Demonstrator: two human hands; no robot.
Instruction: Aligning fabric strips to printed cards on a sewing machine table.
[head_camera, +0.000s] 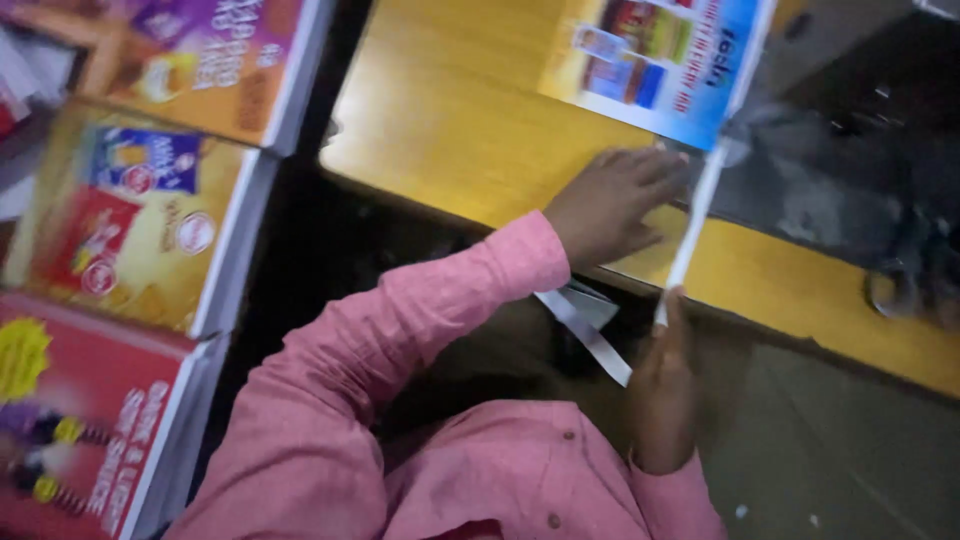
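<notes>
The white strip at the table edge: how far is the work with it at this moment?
Done: one cut white strip already hangs below the yellow table. In hand: the left hand presses flat on the table beside the blue printed sheet, while the right hand holds the lower end of a long white strip along that sheet's edge. Left: this strip looks still joined at the top, though blur prevents certainty.

Yellow wooden table (450, 120), grey floor (820, 440)

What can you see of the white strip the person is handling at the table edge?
The white strip is long, narrow and flat, paper-like, running steeply from the blue poster's lower corner to the yellow table's near edge. The right hand pinches its lower end; the left hand lies flat beside it. Blur hides finer detail.
</notes>
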